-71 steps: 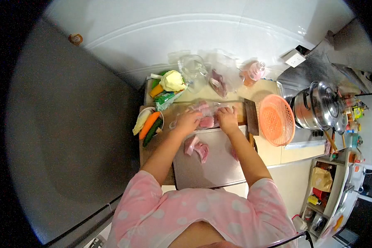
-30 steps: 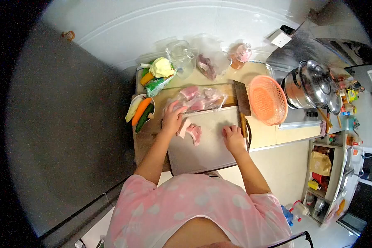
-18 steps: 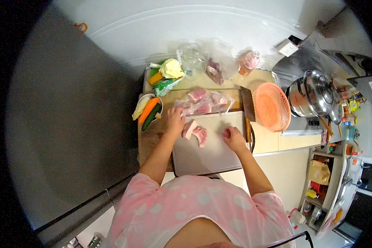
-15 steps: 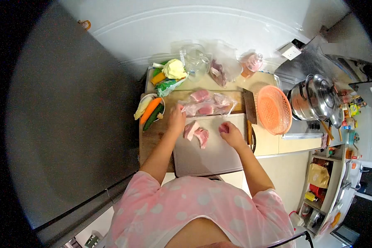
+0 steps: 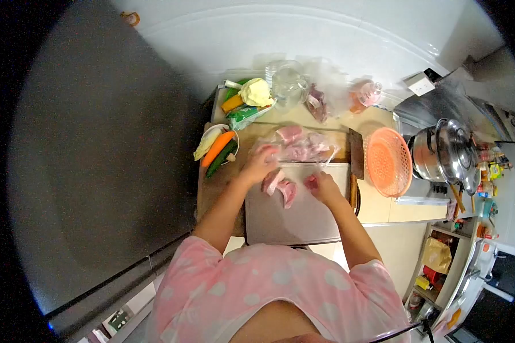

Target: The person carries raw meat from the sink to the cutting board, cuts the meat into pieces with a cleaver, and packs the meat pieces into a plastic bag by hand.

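My left hand [image 5: 261, 163] grips the near left edge of a clear plastic bag [image 5: 304, 145] with pieces of pink meat inside. A small piece of red meat [image 5: 311, 182] is in my right hand [image 5: 324, 186], above the right part of the cutting board [image 5: 292, 226]. Two pieces of pale pink meat [image 5: 273, 180] lie side by side on the board, between my hands. To the right, a cleaver [image 5: 356, 154] rests with its wooden handle toward me.
An orange basket [image 5: 389, 162] sits right of the cleaver, beside a steel pot [image 5: 435, 151]. At the left is a bowl with a carrot [image 5: 218, 149] and a cucumber [image 5: 221, 158]. Cabbage [image 5: 256, 92], a glass jug [image 5: 288, 86] and a pink bottle [image 5: 366, 96] stand along the wall.
My right hand has lifted the small meat piece from the board and moved it toward the bag. My left hand has moved from beside the bag onto its edge. The camera view has shifted.
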Demonstrator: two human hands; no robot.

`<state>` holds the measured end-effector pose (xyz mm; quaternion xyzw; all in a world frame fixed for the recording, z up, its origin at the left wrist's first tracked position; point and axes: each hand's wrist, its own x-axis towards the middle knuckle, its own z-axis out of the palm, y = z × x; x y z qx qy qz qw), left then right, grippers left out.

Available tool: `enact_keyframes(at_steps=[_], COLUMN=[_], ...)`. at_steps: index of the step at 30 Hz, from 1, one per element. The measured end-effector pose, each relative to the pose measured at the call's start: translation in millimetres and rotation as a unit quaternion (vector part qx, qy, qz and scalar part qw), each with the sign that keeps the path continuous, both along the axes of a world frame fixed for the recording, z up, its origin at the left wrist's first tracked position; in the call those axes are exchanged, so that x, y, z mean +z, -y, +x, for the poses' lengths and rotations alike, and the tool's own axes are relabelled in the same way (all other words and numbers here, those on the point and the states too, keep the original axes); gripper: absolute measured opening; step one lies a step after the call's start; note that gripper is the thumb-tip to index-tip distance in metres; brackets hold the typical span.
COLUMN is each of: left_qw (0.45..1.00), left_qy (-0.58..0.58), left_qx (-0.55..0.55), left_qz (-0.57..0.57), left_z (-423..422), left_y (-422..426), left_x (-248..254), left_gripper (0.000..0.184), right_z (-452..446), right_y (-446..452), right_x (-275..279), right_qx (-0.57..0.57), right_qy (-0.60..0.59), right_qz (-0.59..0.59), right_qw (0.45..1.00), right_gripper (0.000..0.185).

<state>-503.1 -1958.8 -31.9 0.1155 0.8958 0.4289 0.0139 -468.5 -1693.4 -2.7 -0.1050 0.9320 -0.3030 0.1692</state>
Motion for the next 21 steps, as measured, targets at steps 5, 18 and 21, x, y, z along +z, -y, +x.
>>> enact_keyframes(at_steps=[5,18,21], left_qw=[0.973,0.922,0.914], left_qy=[0.025,0.257,0.274], left_qx=[0.211,0.291,0.298], left_qz=[0.087,0.011,0.014], left_z=[52.2,95.6,107.8], left_y=[30.6,44.8,47.1], left_x=[-13.4,-53.1,-57.2], left_gripper=[0.038,0.050,0.041], right_z=[6.0,12.9,33.5], right_y=[1.9,97.5,121.1], right_x=[13.0,0.9,11.4], right_qx=[0.013,0.245,0.272], right_qy=[-0.114,-0.061,-0.013], right_qz=[0.019,-0.102,0.035], right_qw=[0.993,0.962,0.962], right_gripper=[0.017,0.024,0.026])
